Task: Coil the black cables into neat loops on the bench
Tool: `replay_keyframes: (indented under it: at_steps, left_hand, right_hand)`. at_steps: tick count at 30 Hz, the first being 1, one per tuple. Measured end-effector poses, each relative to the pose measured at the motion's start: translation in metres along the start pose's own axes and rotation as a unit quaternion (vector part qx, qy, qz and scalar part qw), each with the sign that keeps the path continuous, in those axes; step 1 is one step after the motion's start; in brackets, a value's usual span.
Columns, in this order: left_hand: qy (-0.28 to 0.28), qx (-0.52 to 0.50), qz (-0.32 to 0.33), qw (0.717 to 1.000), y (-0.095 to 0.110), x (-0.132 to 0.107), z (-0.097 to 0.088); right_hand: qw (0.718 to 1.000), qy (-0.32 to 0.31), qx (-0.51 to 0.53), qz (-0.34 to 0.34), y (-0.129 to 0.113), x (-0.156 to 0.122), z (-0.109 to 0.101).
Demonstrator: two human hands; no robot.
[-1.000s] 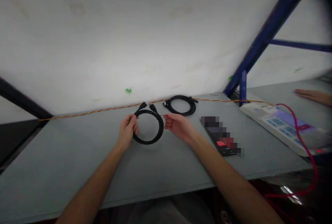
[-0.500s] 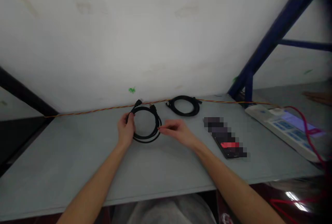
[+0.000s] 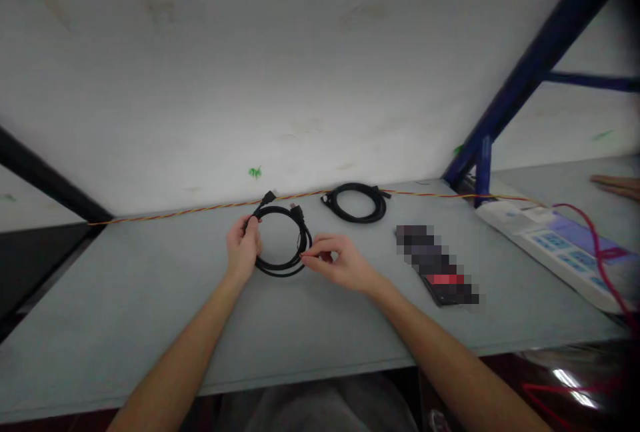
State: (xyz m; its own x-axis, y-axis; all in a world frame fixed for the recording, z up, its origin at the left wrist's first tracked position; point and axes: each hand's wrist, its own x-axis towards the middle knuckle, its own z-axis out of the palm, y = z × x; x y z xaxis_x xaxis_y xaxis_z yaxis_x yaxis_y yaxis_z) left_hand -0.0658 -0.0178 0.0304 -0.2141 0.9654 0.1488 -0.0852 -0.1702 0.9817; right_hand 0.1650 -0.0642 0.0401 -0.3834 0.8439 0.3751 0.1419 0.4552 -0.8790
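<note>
A black cable (image 3: 274, 266) is wound into a round coil just above the grey tabletop, its two plug ends sticking up at the top. My left hand (image 3: 244, 245) is closed round the coil's left side, thumb on top. At the right side, my right hand (image 3: 337, 261) pinches thumb and forefinger together by the strands. A thin dark strand, looking like a tie, loops round the bundle at those fingertips; its ends are hidden. Behind to the right lies a second coiled black cable (image 3: 360, 220), touched by neither hand.
A dark, blurred-out flat object (image 3: 437, 269) lies right of my right hand. Farther right are a white power strip (image 3: 537, 242) with a red cord (image 3: 595, 235) and another person's hand (image 3: 617, 187). A twisted red-yellow wire (image 3: 200, 209) runs along the wall; blue frame bars (image 3: 520, 79) slant upward.
My right fingertips have shifted slightly left and down along the coil's right side, and the thin strand now shows as a loop there. My left hand keeps its hold.
</note>
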Motion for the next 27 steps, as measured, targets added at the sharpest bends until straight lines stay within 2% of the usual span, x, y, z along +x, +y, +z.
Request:
replay_keyframes:
  at_steps: [4,7,11,15,18,20,23,27]
  left_hand:
    - [-0.048,-0.085,-0.050,0.994,0.011,-0.002,0.002]
    - [-0.087,-0.113,-0.090,0.986,0.013,-0.004,0.002]
    - [-0.147,-0.135,-0.142,0.970,0.009,-0.009,0.006]
    - [-0.186,-0.146,-0.158,0.959,0.006,-0.017,0.013]
    - [-0.205,-0.157,-0.165,0.952,0.007,-0.022,0.017]
    - [-0.215,-0.163,-0.173,0.947,0.007,-0.024,0.017]
    - [-0.214,-0.167,-0.176,0.946,0.009,-0.022,0.015]
    - [-0.194,-0.162,-0.164,0.953,0.014,-0.014,0.008]
  right_hand:
    - [0.998,0.062,0.028,-0.003,0.000,0.001,-0.008]
    - [0.990,0.073,0.114,0.050,0.008,0.003,-0.011]
    - [0.966,-0.029,0.232,0.107,0.017,0.004,-0.003]
    - [0.912,-0.142,0.363,0.128,0.012,-0.001,0.008]
    - [0.885,-0.167,0.415,0.130,0.006,-0.004,0.013]
    - [0.886,-0.163,0.417,0.123,0.004,-0.004,0.014]
    - [0.901,-0.137,0.396,0.113,0.002,-0.001,0.013]
    - [0.928,-0.062,0.352,0.109,0.005,0.006,0.005]
